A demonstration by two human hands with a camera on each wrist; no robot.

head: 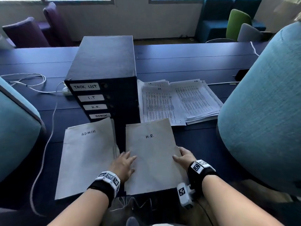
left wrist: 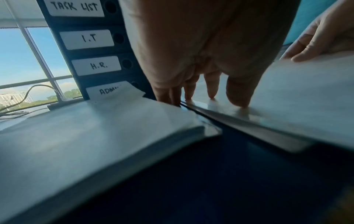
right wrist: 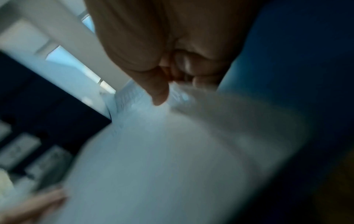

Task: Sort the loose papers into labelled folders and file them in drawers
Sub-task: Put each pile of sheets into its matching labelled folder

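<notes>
Two pale folders lie on the dark blue desk [head: 195,62] in front of me. The one marked ADMIN [head: 86,157] is on the left, the one marked H.R. [head: 151,157] on the right. My left hand [head: 124,163] presses flat on the H.R. folder's left edge, fingers straight [left wrist: 212,89]. My right hand [head: 182,156] grips the folder's right edge, thumb on top [right wrist: 159,91], fingers curled under. A dark drawer unit [head: 104,75] stands behind, labelled TASK LIST, I.T, H.R. and ADMIN. Loose printed papers [head: 177,101] lie in stacks to its right.
Teal chair backs rise at the left [head: 16,132] and right [head: 263,111] of the desk. White cables [head: 32,80] trail over the desk's left side and down its front edge. A dark phone-like object [head: 241,74] lies at the far right.
</notes>
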